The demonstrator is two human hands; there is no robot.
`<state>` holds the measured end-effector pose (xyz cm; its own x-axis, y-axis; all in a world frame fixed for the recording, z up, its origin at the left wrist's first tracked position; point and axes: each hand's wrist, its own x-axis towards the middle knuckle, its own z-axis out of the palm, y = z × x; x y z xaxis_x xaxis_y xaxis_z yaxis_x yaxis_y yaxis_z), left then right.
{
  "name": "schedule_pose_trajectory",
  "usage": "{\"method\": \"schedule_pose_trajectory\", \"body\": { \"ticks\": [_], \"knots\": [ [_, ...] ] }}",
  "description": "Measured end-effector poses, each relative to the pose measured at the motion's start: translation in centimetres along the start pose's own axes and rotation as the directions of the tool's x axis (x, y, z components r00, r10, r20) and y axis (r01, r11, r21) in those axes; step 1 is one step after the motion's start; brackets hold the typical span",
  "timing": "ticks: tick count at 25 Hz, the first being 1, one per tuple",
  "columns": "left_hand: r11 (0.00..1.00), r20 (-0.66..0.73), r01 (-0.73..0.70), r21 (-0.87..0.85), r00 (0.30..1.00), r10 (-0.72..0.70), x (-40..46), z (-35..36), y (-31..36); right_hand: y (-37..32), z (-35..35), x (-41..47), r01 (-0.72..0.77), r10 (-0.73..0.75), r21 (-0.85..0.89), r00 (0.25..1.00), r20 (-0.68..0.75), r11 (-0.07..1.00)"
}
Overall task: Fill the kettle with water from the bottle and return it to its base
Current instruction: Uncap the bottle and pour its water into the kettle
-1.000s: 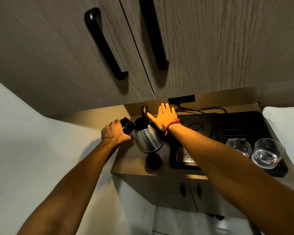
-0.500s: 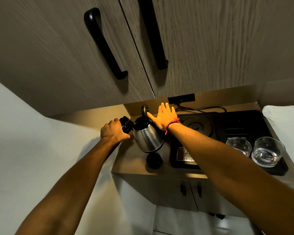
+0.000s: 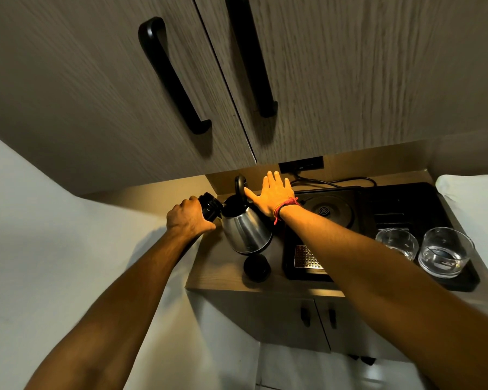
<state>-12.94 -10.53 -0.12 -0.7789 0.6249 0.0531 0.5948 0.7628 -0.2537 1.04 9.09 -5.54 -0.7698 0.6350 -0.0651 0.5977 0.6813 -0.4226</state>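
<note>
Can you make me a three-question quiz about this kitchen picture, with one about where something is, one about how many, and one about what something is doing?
1. Where is the kettle?
A. on the counter, left of its base
B. on its base
C. inside the cupboard

2. How many glasses are on the black tray?
A. one
B. two
C. four

3. What is the kettle's lid doing?
A. shut tight
B. standing open
C. lying on the floor

Answers:
1 A, the round base on the tray sits bare beside it.
2 B, one glass and another glass stand side by side.
3 B, the lid is tipped up while the left hand tilts the bottle at the opening; the right hand is flat beside it.
</note>
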Motion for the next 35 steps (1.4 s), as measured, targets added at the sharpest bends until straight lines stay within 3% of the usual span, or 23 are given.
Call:
{"method": "schedule_pose_trajectory", "body": {
  "ticks": [29, 35],
  "knots": [
    [1.0, -0.018, -0.021, -0.003, 1.0, 0.021, 0.0, 0.0, 0.5, 0.0, 0.0, 0.0, -0.002, 0.002, -0.002, 1.0, 0.003, 1.0],
    [0.978, -0.024, 0.01, -0.206, 1.0, -0.016, -0.3, -0.1, 1.0, 0.0, 0.0, -0.1, -0.006, 0.006, -0.008, 1.0, 0.013, 1.0]
  ]
}}
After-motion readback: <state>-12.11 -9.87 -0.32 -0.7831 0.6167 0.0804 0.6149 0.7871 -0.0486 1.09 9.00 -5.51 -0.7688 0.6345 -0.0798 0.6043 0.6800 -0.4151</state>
